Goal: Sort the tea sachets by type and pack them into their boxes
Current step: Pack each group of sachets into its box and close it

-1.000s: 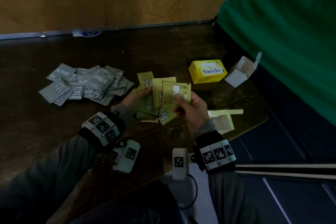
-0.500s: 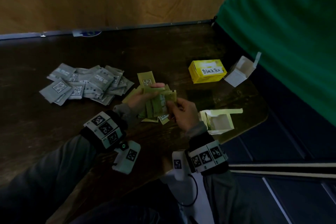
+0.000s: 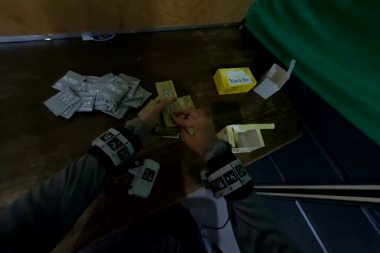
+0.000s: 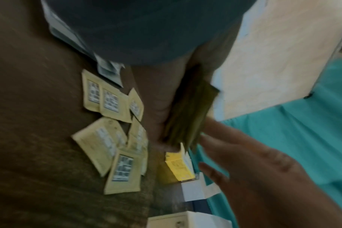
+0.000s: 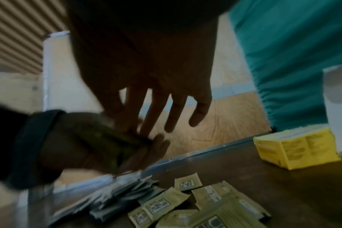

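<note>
Motion blurs the green sachet stack (image 4: 187,117) and the right hand (image 4: 254,174) beside it; below that stack, loose sachets' labels (image 4: 122,167) are unreadable.

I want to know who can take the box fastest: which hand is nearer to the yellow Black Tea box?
Right. The right hand is below-left of the Black Tea box; the left hand is farther left.

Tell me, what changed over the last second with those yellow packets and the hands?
The right hand lowered the yellow sachets it had held up and passed them into the stack gripped by the left hand; its fingers are now straight, letting go. The grey sachet pile, the Black Tea box and both open white boxes stayed put.
</note>
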A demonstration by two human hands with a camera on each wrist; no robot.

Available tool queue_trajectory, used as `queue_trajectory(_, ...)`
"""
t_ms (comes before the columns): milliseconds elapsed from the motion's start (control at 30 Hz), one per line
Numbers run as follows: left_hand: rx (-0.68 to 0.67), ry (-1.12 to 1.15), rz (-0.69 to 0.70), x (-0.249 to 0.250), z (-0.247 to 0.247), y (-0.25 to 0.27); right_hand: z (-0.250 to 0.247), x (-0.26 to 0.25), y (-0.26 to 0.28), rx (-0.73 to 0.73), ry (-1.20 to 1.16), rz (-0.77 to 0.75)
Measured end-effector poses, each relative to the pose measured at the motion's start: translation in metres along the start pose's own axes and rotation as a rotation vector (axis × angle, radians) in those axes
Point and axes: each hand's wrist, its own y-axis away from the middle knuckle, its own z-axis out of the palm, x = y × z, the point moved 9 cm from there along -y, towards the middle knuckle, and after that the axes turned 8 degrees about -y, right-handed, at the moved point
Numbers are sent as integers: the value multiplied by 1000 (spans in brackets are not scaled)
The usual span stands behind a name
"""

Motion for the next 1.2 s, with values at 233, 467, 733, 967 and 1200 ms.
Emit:
queue_trajectory(233,39,-96,-117,-22,-17,0,18,12,-2,-191,-203,273)
queue_trajectory(467,-83,-131,-11,-5,-17,1,-15,35,-1,11,-381,455)
queue_trajectory(733,-119,-156,145,19,2,14,-29,42,7,52,-570,482)
queue_trajectory(967,-37,-7,151,25,4,9,-23,56,19,144,-775,670)
queue_trajectory(1200,-99,-111,153,26,8,15,-17,57,26,235,-890,778)
